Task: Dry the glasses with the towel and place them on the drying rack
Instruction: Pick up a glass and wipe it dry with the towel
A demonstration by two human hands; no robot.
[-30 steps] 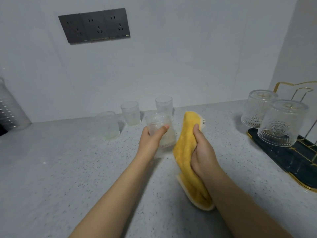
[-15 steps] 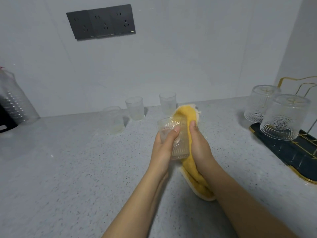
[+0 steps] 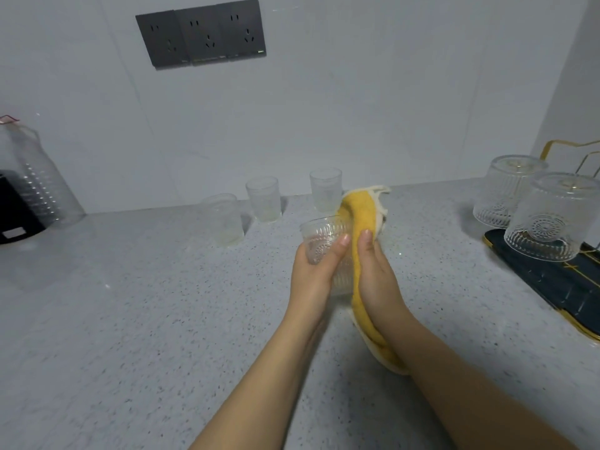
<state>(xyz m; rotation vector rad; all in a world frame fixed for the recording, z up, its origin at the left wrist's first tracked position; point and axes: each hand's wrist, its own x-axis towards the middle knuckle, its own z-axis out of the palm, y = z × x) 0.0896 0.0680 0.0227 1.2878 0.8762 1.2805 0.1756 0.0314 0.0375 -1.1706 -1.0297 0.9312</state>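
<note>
Home kitchen: grey speckled stone surface against a plain white wall, triple dark socket panel at 11 o'clock, gold-wire drying rack with upturned glasses at 3 o'clock, clear plastic jug at 9 o'clock.

A speckled grey tabletop meets a plain white wall bearing a dark triple socket panel; soft, even light.
</note>
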